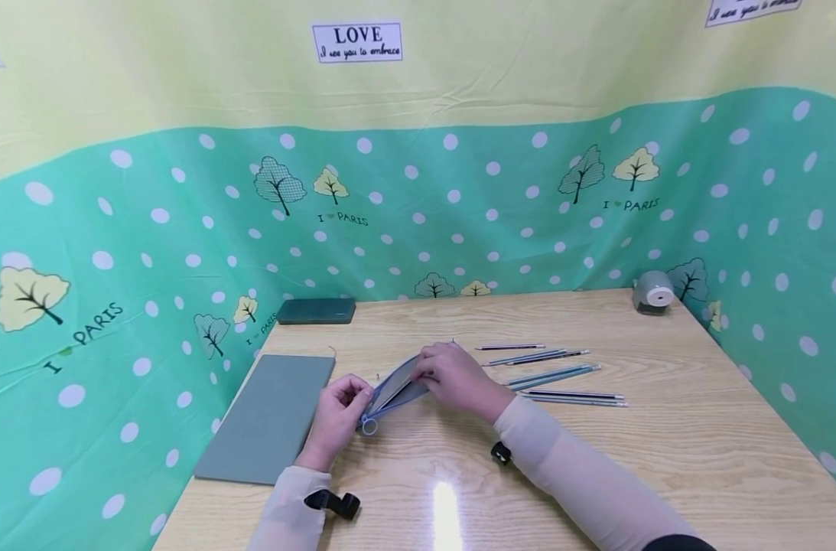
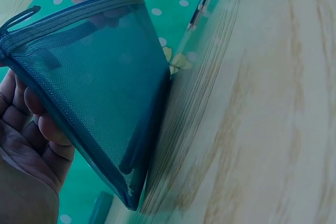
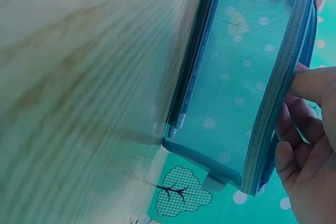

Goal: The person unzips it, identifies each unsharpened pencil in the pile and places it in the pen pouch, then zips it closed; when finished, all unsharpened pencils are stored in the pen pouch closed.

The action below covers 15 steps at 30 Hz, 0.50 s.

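A blue mesh zip pouch is held tilted over the table with its zipper parted. My left hand pinches the near end, beside the round zipper pull. At the far part of the opening, my right hand grips the zippered edge; in the left wrist view some of its fingertips show through the mesh. Inside the pouch, along the bottom seam, lie slim pencils, seen through the mesh in the right wrist view. Several loose pencils lie on the table right of my right hand.
A flat grey-green board lies left of my left hand. At the back left is a dark green case. A grey and white pencil sharpener stands in the back right corner. Patterned cloth walls the wooden table.
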Motion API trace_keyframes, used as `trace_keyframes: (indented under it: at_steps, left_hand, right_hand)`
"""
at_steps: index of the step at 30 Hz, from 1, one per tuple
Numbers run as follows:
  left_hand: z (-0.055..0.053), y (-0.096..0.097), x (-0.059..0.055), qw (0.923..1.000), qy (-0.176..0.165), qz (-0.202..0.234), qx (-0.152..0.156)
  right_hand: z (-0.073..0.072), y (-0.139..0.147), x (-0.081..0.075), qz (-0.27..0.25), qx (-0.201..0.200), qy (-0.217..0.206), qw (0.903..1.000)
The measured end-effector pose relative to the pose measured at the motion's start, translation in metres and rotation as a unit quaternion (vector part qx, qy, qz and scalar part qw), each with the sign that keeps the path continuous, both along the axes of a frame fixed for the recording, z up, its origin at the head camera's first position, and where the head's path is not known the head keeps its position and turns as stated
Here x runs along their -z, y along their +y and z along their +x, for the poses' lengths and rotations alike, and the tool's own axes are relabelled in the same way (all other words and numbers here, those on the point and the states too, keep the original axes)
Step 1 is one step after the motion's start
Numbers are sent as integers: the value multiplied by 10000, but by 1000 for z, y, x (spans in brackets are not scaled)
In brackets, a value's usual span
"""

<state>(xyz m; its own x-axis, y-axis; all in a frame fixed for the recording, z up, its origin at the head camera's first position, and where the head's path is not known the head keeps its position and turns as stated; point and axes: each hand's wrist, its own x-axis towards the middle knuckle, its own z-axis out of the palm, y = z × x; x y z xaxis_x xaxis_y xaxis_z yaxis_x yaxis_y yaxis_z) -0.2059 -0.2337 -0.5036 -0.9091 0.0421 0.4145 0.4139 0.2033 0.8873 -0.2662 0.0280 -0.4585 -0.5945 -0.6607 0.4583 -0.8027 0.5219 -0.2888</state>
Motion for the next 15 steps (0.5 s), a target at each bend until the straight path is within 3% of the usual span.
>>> trace_keyframes:
  at_steps: [9, 15]
  left_hand:
    - [0, 1, 1, 9999, -23, 110, 12]
    - [-2, 0, 4, 9999, 20, 150, 30]
  right_hand:
    - [4, 16, -5, -215, 135, -407, 9989]
    - [6, 34, -9, -440, 207, -432, 9979]
